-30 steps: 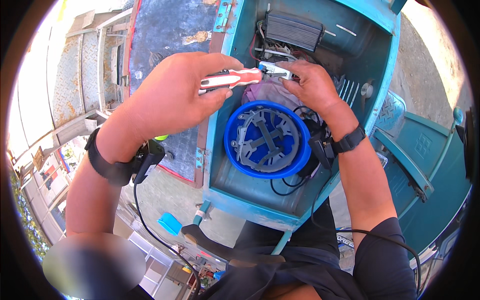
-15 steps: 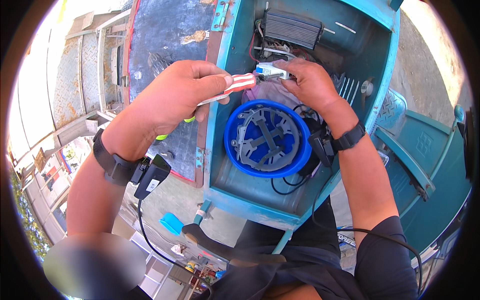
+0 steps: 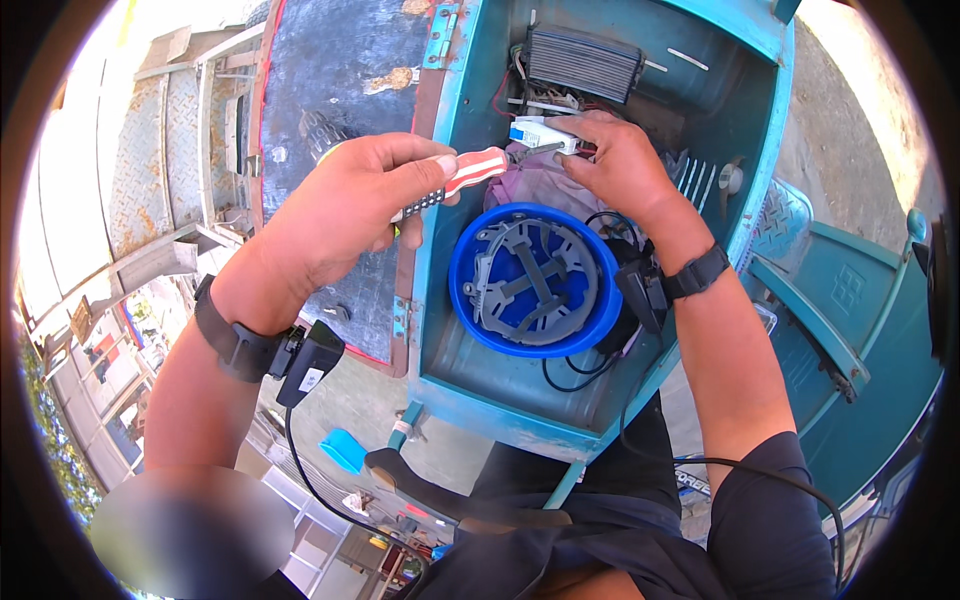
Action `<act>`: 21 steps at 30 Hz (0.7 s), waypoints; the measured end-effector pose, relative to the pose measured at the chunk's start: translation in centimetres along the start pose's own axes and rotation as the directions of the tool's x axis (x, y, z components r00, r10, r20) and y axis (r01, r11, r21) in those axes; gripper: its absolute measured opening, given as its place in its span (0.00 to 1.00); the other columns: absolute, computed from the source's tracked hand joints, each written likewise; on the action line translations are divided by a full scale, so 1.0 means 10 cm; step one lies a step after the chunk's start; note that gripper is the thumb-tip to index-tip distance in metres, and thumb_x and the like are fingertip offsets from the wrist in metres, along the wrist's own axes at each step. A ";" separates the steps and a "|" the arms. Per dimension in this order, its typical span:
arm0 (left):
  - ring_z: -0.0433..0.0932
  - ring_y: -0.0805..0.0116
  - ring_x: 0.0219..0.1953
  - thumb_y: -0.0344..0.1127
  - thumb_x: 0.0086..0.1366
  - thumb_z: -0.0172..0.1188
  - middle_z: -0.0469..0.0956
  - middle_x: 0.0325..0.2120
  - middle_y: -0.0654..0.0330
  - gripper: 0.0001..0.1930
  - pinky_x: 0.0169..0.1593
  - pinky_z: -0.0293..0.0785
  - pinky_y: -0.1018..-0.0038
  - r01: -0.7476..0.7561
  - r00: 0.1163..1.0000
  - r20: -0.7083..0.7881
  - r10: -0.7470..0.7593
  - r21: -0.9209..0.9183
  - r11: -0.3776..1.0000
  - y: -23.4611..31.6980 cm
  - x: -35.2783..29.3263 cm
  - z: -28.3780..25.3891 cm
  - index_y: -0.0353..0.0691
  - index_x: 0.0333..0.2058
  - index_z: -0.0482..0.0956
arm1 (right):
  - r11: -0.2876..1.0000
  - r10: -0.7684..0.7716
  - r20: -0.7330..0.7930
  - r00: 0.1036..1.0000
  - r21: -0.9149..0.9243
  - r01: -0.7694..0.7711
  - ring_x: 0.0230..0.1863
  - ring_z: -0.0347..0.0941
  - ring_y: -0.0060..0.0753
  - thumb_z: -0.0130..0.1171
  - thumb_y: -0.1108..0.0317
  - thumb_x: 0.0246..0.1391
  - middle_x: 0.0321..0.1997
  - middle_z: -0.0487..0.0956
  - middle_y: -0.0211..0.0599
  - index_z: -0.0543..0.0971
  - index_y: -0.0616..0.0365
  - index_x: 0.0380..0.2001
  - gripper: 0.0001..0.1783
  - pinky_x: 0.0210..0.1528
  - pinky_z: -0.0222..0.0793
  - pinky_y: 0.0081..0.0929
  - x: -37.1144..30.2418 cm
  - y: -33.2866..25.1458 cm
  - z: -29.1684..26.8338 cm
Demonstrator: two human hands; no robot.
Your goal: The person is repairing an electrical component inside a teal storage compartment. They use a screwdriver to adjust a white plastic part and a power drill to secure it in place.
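Here, the left hand [image 3: 350, 195] pinches a screwdriver [image 3: 478, 172] across the metal box's [image 3: 500, 428] left edge, shaft slanting rightward to the white block [image 3: 541, 134] that the nearer right hand [image 3: 622, 165] grips just inside that edge.

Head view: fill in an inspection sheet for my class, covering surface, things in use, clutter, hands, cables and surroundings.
Surface: open teal metal box, scuffed panel hinged at left.
Things in use: red-and-white screwdriver; white block, possibly a circuit breaker.
Clutter: upturned blue hard hat, purple cloth, finned module inside.
Hands: left hand grips screwdriver; right hand pinches block.
Cables: black cable crosses right arm.
Surroundings: concrete ground; teal bodywork at right.
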State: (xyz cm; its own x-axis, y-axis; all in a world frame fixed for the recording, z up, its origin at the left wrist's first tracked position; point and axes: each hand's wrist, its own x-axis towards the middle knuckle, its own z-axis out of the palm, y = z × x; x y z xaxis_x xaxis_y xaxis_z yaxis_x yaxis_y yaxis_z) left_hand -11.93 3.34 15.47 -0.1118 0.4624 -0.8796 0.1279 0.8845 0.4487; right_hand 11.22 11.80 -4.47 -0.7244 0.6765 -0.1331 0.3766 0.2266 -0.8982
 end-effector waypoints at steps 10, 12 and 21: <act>0.72 0.81 0.25 0.42 0.71 0.60 0.81 0.34 0.66 0.20 0.28 0.67 0.82 -0.104 0.994 -0.010 0.111 0.294 0.950 -0.04 -0.02 0.15 0.37 0.56 0.81 | 0.528 0.526 0.366 0.768 0.567 -0.632 0.43 0.77 0.21 0.55 0.56 0.68 0.47 0.82 0.34 0.81 0.60 0.53 0.21 0.40 0.74 0.21 0.24 0.00 -0.10; 0.73 0.81 0.25 0.41 0.70 0.61 0.82 0.33 0.66 0.20 0.29 0.69 0.80 -0.135 0.989 -0.005 0.150 0.407 0.903 -0.01 -0.01 0.22 0.37 0.55 0.81 | 0.488 0.585 0.394 0.709 0.527 -0.696 0.33 0.76 0.20 0.54 0.51 0.71 0.41 0.82 0.33 0.81 0.60 0.52 0.22 0.29 0.70 0.19 0.27 0.06 -0.03; 0.73 0.82 0.25 0.40 0.69 0.61 0.82 0.34 0.64 0.21 0.31 0.69 0.81 0.052 0.996 0.064 -0.055 0.052 0.997 0.14 0.00 0.23 0.33 0.55 0.80 | 0.513 0.552 0.526 0.647 0.397 -0.761 0.13 0.62 0.18 0.48 0.42 0.72 0.19 0.73 0.25 0.80 0.56 0.41 0.27 0.14 0.52 0.20 0.31 0.03 -0.03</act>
State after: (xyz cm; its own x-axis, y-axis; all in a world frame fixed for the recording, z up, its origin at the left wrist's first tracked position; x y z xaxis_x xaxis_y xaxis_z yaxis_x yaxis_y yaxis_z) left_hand -9.51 4.42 15.76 -0.0555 0.4077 -0.9114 0.1729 0.9030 0.3933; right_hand 9.28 14.22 -5.06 -0.5642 0.1938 -0.8026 0.5157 -0.6764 -0.5259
